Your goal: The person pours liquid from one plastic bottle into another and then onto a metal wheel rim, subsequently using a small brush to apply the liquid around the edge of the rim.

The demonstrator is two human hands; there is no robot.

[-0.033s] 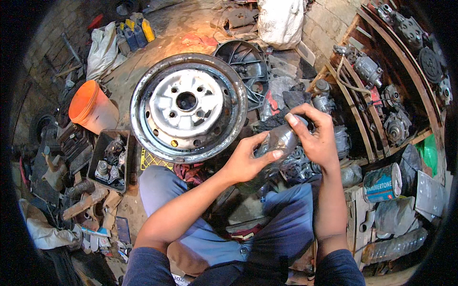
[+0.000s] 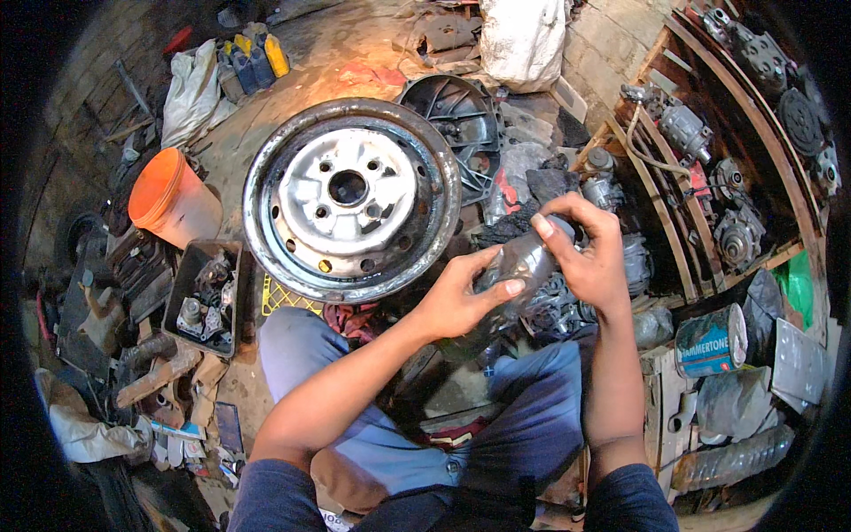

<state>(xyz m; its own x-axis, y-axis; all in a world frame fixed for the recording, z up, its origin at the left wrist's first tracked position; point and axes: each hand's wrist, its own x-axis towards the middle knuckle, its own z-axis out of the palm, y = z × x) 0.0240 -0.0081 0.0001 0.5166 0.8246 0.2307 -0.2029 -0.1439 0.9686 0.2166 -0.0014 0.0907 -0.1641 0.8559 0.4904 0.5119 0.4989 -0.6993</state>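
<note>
A see-through plastic bottle (image 2: 525, 264) is held tilted between both hands, above my right thigh. My left hand (image 2: 463, 297) wraps round its body, thumb across the upper side. At the bottle's upper right end, my right hand (image 2: 587, 253) curls its fingers and thumb round the neck; the fingers hide most of that end. Left of the hands, a bare steel wheel rim (image 2: 301, 253) lies with its shiny centre disc facing up, apart from them.
An orange bucket (image 2: 182, 208) and a black bin of metal parts (image 2: 234, 293) stand at left. Behind the rim is a dark metal housing (image 2: 456, 111). On the right are a wooden rack (image 2: 678, 208) with machine parts, a paint can (image 2: 709, 341) and a lying plastic bottle (image 2: 736, 457).
</note>
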